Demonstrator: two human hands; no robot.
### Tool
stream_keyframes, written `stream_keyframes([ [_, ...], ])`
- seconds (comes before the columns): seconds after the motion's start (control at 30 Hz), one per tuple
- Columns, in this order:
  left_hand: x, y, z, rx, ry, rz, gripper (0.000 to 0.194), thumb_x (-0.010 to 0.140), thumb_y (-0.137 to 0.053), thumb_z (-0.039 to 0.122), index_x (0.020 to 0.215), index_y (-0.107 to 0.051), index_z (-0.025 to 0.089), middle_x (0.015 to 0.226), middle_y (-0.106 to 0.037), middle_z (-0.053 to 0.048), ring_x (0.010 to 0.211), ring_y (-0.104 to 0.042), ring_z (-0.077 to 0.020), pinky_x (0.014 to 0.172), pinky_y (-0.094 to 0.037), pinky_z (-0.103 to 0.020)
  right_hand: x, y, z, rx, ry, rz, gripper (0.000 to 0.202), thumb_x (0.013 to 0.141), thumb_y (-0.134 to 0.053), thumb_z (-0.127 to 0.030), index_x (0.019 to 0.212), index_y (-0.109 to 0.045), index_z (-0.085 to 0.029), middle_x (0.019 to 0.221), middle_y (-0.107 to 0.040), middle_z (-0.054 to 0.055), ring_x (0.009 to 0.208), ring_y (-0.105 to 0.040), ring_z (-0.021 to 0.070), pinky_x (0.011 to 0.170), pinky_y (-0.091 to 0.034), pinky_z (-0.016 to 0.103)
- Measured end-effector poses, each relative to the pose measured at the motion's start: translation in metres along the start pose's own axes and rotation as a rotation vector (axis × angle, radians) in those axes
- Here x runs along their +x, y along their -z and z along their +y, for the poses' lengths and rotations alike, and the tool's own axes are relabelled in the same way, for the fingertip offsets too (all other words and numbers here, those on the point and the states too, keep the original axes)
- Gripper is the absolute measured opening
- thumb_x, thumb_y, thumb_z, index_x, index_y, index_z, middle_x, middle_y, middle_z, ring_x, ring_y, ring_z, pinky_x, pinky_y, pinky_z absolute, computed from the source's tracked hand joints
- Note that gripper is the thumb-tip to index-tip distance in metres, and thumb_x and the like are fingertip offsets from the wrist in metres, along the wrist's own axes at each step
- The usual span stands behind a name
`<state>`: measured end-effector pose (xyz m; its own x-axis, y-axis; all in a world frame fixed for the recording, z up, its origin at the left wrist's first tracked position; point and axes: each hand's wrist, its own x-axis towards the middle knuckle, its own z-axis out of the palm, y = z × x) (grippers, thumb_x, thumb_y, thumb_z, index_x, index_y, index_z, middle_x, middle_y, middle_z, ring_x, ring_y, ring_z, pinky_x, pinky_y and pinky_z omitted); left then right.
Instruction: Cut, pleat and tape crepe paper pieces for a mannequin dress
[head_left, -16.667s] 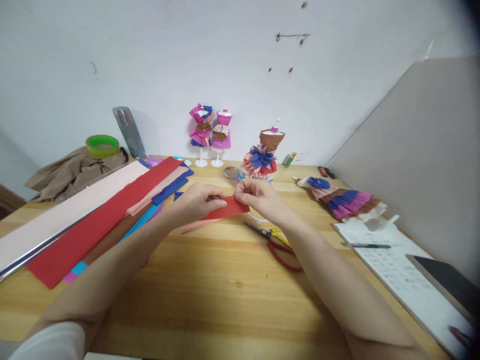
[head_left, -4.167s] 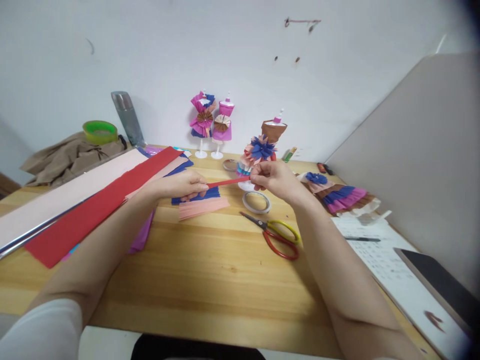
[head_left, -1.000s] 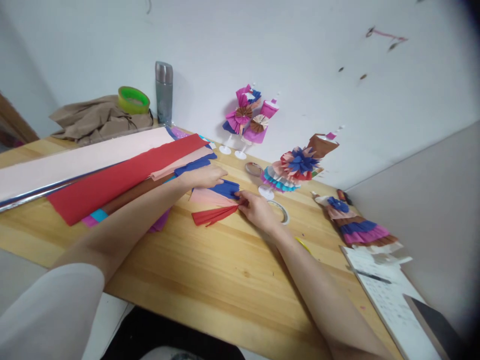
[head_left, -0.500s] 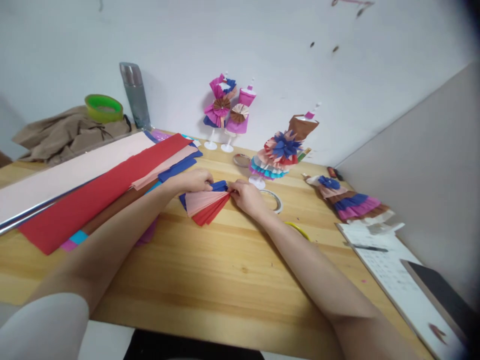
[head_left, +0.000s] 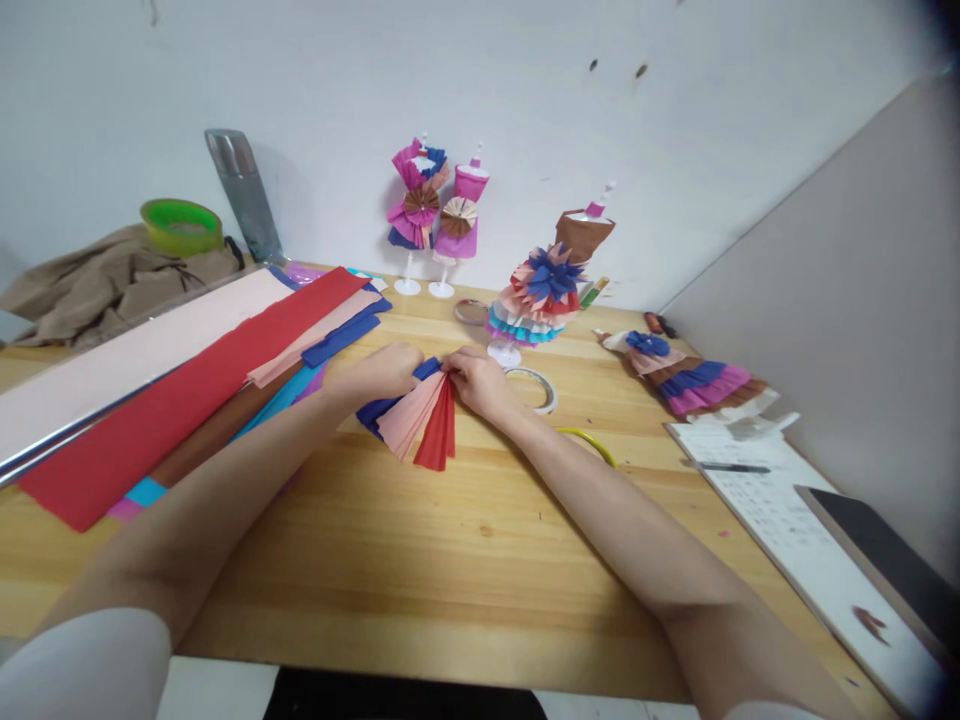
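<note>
Between my hands a fan of pleated crepe paper (head_left: 412, 413) spreads just above the table, with blue, pale pink and red sections. My right hand (head_left: 475, 382) pinches its gathered point, where the pleats come together. At the fan's blue part, my left hand (head_left: 391, 372) is closed on the paper, its fingertips partly hidden behind the hand. A roll of white tape (head_left: 546, 388) lies just to the right of my right hand. Nearby stands a dress form (head_left: 553, 275) in a brown bodice, with a blue paper flower and ruffled paper layers.
Crepe paper strips (head_left: 187, 390) in several colours cover the left of the table. Behind them are a flask (head_left: 247, 200), a green tape roll (head_left: 182, 228) and brown cloth (head_left: 97, 285). Two small dress forms (head_left: 441, 215) stand at the wall. Rightward lie a paper dress (head_left: 690, 378) and a written sheet (head_left: 757, 510).
The fan has opened wider, and its red section now hangs more straight down. Both hands stay on the paper. The whole view has shifted slightly.
</note>
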<state>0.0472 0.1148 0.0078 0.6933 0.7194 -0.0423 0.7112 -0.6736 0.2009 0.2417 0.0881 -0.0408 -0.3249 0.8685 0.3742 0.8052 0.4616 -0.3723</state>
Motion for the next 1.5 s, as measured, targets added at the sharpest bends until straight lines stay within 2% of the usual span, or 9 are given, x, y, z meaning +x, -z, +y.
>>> stream_keyframes([
  [0.2,-0.006,0.004,0.011,0.062,0.043,-0.018,0.025,0.08,-0.048,0.02,0.093,-0.068,0.012,0.092,-0.072,-0.014,0.082,-0.067,-0.0237,0.067,-0.046,-0.029,-0.001,0.001,0.0,0.016,0.003,0.024,0.027,0.082,-0.046,-0.003,0.088,-0.07,-0.015,0.093,-0.069,0.01,0.088,-0.063,0.0199,0.08,-0.047,0.029],
  [0.5,-0.012,0.01,0.007,0.179,0.085,0.04,0.032,0.089,-0.044,0.03,0.094,-0.068,0.009,0.093,-0.072,-0.017,0.087,-0.067,-0.0266,0.073,-0.048,-0.032,-0.001,0.003,0.002,0.092,-0.022,0.084,0.028,0.08,-0.047,-0.001,0.086,-0.07,-0.015,0.094,-0.071,0.011,0.089,-0.064,0.0209,0.083,-0.05,0.033],
  [0.67,-0.014,0.009,0.013,0.148,0.12,0.006,0.035,0.089,-0.045,0.034,0.099,-0.069,0.01,0.102,-0.072,-0.017,0.091,-0.067,-0.027,0.074,-0.049,-0.032,-0.004,0.006,-0.002,0.094,-0.009,0.089,0.032,0.079,-0.044,0.001,0.09,-0.07,-0.015,0.094,-0.07,0.012,0.091,-0.064,0.0214,0.082,-0.049,0.032],
  [0.87,-0.021,0.014,0.024,0.153,0.234,0.023,0.06,0.094,-0.033,0.057,0.097,-0.07,0.01,0.096,-0.071,-0.019,0.089,-0.067,-0.0299,0.07,-0.047,-0.035,-0.013,0.017,-0.008,-0.027,-0.083,0.077,0.031,0.081,-0.047,-0.002,0.098,-0.069,-0.014,0.103,-0.068,0.012,0.093,-0.062,0.022,0.081,-0.048,0.031],
  [0.93,-0.025,0.011,0.028,0.211,0.193,0.051,0.061,0.095,-0.031,0.058,0.101,-0.07,0.012,0.098,-0.07,-0.019,0.094,-0.065,-0.0309,0.074,-0.046,-0.037,-0.016,0.019,-0.01,-0.087,-0.113,0.052,0.029,0.083,-0.048,-0.006,0.101,-0.069,-0.015,0.105,-0.067,0.012,0.093,-0.062,0.0225,0.079,-0.047,0.03],
  [1.03,-0.028,0.003,0.035,0.319,0.123,0.089,0.06,0.096,-0.032,0.056,0.107,-0.068,0.009,0.104,-0.068,-0.023,0.102,-0.06,-0.0325,0.084,-0.043,-0.04,-0.019,0.02,-0.013,-0.154,-0.117,-0.015,0.028,0.087,-0.047,-0.01,0.103,-0.069,-0.017,0.103,-0.067,0.012,0.088,-0.063,0.0231,0.072,-0.045,0.03],
  [1.17,-0.027,-0.008,0.04,0.305,0.195,0.101,0.068,0.093,-0.038,0.06,0.111,-0.063,-0.001,0.109,-0.063,-0.028,0.102,-0.057,-0.0342,0.083,-0.042,-0.04,-0.02,0.017,-0.017,-0.229,-0.075,-0.084,0.033,0.088,-0.045,-0.009,0.111,-0.067,-0.017,0.103,-0.066,0.013,0.087,-0.062,0.0235,0.07,-0.044,0.03],
  [1.3,-0.025,-0.01,0.041,0.274,0.218,0.094,0.059,0.089,-0.052,0.054,0.111,-0.062,0.001,0.109,-0.062,-0.025,0.1,-0.056,-0.0334,0.081,-0.041,-0.039,-0.021,0.014,-0.017,-0.243,-0.057,-0.098,0.034,0.088,-0.045,-0.008,0.114,-0.065,-0.017,0.105,-0.066,0.012,0.094,-0.061,0.0232,0.073,-0.043,0.029],
  [1.5,-0.022,-0.013,0.04,0.225,0.284,0.135,0.052,0.086,-0.06,0.049,0.109,-0.062,0.002,0.105,-0.061,-0.022,0.099,-0.055,-0.033,0.081,-0.042,-0.039,-0.022,0.015,-0.018,-0.205,-0.03,-0.101,0.034,0.089,-0.046,-0.009,0.118,-0.062,-0.015,0.109,-0.065,0.012,0.099,-0.058,0.0222,0.08,-0.045,0.029],
])
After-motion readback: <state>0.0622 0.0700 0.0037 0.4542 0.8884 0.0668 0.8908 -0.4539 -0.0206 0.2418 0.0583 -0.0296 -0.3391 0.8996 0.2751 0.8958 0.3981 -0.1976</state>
